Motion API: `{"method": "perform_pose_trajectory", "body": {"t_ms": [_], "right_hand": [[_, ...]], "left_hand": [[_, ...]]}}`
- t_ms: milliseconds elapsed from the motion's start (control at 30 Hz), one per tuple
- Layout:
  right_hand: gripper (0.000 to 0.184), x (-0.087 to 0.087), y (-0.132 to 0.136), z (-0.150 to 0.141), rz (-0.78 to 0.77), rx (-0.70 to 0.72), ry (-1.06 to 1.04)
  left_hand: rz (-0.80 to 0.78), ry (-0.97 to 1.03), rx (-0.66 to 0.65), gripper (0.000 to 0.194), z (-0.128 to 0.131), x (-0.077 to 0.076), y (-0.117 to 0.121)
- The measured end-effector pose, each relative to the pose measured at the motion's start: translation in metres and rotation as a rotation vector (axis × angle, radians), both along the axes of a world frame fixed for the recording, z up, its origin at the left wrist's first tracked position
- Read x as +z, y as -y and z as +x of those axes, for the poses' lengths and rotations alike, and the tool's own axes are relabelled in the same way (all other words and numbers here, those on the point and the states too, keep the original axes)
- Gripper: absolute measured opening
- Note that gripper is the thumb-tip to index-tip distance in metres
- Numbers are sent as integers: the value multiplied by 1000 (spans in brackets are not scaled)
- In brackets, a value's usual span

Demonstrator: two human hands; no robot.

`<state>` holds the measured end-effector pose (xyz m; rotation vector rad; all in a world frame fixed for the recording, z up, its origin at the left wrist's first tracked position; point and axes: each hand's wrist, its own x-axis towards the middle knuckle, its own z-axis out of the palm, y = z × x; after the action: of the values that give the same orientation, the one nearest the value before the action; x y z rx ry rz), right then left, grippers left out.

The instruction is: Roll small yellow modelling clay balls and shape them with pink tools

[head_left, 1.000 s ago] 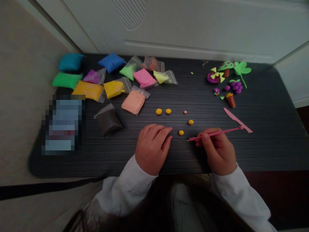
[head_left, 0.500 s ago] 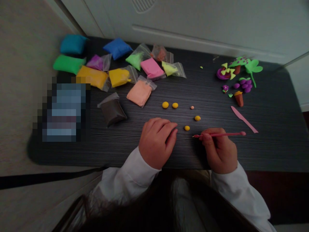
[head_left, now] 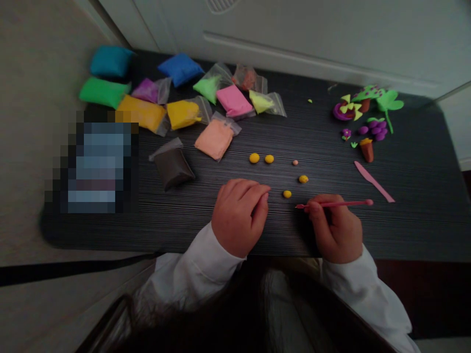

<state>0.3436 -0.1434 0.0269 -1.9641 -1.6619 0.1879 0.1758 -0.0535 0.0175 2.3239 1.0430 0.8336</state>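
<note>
My right hand [head_left: 336, 230] grips a pink clay-modelling tool [head_left: 342, 203], its pointed tip aimed left and its round end to the right. Over the dark table top [head_left: 206, 215], my left hand [head_left: 241, 215] has its fingers curled together, thumb tip close to the index fingertip; whatever may be pinched there is too small or hidden to see. Just beyond the hands lie a yellow clay ball [head_left: 287, 194] and a yellow clay piece with a small bit on its side [head_left: 303, 179]. Farther back are two yellow balls [head_left: 254, 158] and a tiny peach ball [head_left: 295, 162].
Bags of coloured clay, among them peach [head_left: 215, 139] and dark brown [head_left: 172, 166], cover the left and back. A pixelated device [head_left: 99, 166] sits at far left. On the right lie a pink plastic knife [head_left: 374, 181], purple clay grapes [head_left: 378, 129] and other clay figures.
My left thumb has closed in toward the index fingertip. The right hand keeps its grip on the tool, almost still. The whole view has shifted slightly.
</note>
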Motion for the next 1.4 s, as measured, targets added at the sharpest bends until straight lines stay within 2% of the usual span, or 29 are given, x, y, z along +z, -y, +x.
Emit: {"method": "perform_pose_trajectory", "body": {"t_ms": [1167, 1267, 1400], "right_hand": [[9, -3, -1, -1, 85, 61, 90], [9, -4, 0, 0, 74, 16, 9], [8, -7, 0, 2, 161, -106, -367]], "left_hand": [[20, 8, -15, 16, 1, -3, 0], [23, 18, -21, 15, 1, -3, 0], [37, 34, -17, 15, 1, -3, 0]]}}
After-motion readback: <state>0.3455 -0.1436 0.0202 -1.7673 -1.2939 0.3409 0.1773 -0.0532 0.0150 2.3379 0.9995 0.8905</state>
